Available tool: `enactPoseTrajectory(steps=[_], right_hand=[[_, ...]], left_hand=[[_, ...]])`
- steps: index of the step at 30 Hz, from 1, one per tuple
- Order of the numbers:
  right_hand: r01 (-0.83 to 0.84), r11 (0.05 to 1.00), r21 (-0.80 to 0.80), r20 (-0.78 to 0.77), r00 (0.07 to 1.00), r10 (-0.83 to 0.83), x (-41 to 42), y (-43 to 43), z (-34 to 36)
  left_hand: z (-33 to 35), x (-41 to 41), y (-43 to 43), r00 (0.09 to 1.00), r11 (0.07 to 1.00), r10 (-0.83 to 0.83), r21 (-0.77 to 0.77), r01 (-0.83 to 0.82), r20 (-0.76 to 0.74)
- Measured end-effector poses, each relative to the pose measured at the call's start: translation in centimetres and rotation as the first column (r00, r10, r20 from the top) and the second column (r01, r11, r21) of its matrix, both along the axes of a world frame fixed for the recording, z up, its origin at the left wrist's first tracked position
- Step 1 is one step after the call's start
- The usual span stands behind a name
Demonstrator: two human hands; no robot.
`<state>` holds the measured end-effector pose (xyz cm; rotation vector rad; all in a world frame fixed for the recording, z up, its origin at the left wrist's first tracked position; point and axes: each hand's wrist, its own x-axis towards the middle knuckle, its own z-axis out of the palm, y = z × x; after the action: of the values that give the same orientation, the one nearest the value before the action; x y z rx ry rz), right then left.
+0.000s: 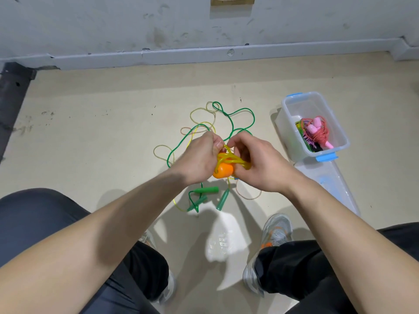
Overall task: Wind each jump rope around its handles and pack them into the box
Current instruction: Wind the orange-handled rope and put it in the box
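No legible text or numbers anywhere; only faint, unreadable print on the clear plastic bag (223,242)

Loose ropes (232,124) lie on the floor (102,132); the box (303,107) stands to their right, wound ropes (317,132) inside, its lid (328,180) before it.

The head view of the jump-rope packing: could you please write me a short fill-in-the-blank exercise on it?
1. The left hand and right hand together hold a handle coloured ____.
2. The cord looped over that handle is ____.
3. The green rope lies loose on the ____.
4. The box holds a bundled rope with ____ handles.

Missing words: orange; yellow; floor; pink.
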<state>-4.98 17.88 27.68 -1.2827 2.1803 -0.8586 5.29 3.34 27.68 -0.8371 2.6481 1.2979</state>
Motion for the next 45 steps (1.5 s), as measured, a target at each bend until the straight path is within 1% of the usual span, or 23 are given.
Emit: enactPoseTrajectory(steps=[3,5,7,9,13,16,18,19,21,22,24,26,28,30,34,35,37,39,40,41,43,44,45], right_hand=[[0.004,1.000,0.026,0.026,1.000,-0.005,0.3,0.1,-0.1],[0.081,0.997,0.014,0.145,0.986,-0.083,0.5,0.1,0.2],[0.214,0.977,-0.001,0.294,0.934,-0.204,0.7,-0.2,0.5],[0.282,0.959,0.024,0.343,0.899,-0.273,0.8,-0.7,0.6],[0.284,0.955,0.085,0.499,0.817,-0.287,1.0,-1.2,0.6],[0.274,0.958,0.090,0.646,0.716,-0.266,0.8,-1.1,0.7],[0.316,0.945,0.087,0.697,0.658,-0.284,0.8,-1.2,0.8],[0.342,0.935,0.092,0.708,0.638,-0.303,0.8,-1.3,0.8],[0.397,0.912,0.105,0.727,0.595,-0.343,1.2,-1.4,0.7],[0.428,0.897,0.106,0.739,0.570,-0.359,1.3,-1.4,0.6],[0.500,0.860,0.104,0.774,0.502,-0.386,1.3,-1.4,0.7],[0.566,0.818,0.099,0.817,0.423,-0.392,1.2,-1.4,0.8],[0.602,0.794,0.083,0.848,0.376,-0.373,1.2,-1.4,0.8],[0.588,0.805,0.078,0.856,0.374,-0.356,1.5,-1.4,0.7],[0.551,0.830,0.089,0.866,0.369,-0.338,1.8,-1.5,0.4],[0.539,0.838,0.083,0.861,0.385,-0.333,1.6,-1.5,0.6],[0.513,0.856,0.065,0.823,0.458,-0.337,1.1,-1.4,0.9],[0.496,0.867,0.052,0.780,0.522,-0.346,0.9,-1.5,1.3],[0.498,0.866,0.052,0.777,0.524,-0.348,0.8,-1.5,1.4],[0.502,0.863,0.058,0.788,0.508,-0.349,0.6,-1.5,1.5],[0.512,0.855,0.083,0.818,0.455,-0.352,0.0,-1.5,1.6],[0.513,0.854,0.091,0.822,0.445,-0.355,-0.2,-1.4,1.6],[0.511,0.854,0.092,0.814,0.455,-0.360,-0.4,-1.4,1.6]], left_hand=[[0.1,0.0,0.2,0.997,0.997,0.070,0.045,-0.069,-0.029],[0.1,0.1,0.5,0.987,0.989,0.137,0.068,-0.131,-0.086],[0.0,0.2,0.7,0.970,0.981,0.190,0.075,-0.180,-0.152],[-0.1,0.3,0.9,0.959,0.982,0.185,0.062,-0.176,-0.212],[-0.7,0.4,0.8,0.968,0.996,0.087,0.023,-0.084,-0.236],[-0.5,0.3,0.4,0.959,0.989,0.091,0.140,-0.054,-0.269],[-0.4,0.1,0.4,0.952,0.974,0.144,0.209,-0.089,-0.269],[-0.5,0.1,0.4,0.945,0.959,0.198,0.250,-0.132,-0.262],[-0.6,-0.1,0.3,0.919,0.892,0.327,0.395,-0.222,-0.222],[-0.4,-0.1,0.2,0.911,0.842,0.363,0.488,-0.230,-0.196],[-0.1,0.1,0.0,0.918,0.758,0.349,0.633,-0.158,-0.187],[0.1,0.4,0.0,0.929,0.759,0.279,0.649,-0.059,-0.242],[-0.3,0.3,0.3,0.927,0.790,0.245,0.613,-0.020,-0.285],[-0.5,0.1,0.7,0.918,0.795,0.274,0.604,-0.049,-0.286],[-0.9,0.0,1.4,0.904,0.784,0.362,0.598,-0.165,-0.226],[-0.9,0.0,1.4,0.904,0.796,0.361,0.580,-0.173,-0.227],[-0.7,-0.2,1.2,0.911,0.809,0.349,0.562,-0.173,-0.222],[-0.4,-0.3,0.9,0.920,0.793,0.334,0.589,-0.156,-0.206],[-0.3,-0.3,0.8,0.926,0.786,0.319,0.602,-0.138,-0.204],[-0.3,-0.3,0.6,0.936,0.793,0.290,0.598,-0.119,-0.199],[-0.3,-0.1,0.5,0.960,0.806,0.226,0.586,-0.088,-0.167],[-0.4,0.0,0.6,0.967,0.795,0.204,0.603,-0.071,-0.155],[-0.5,0.0,0.8,0.972,0.781,0.188,0.622,-0.059,-0.144]])
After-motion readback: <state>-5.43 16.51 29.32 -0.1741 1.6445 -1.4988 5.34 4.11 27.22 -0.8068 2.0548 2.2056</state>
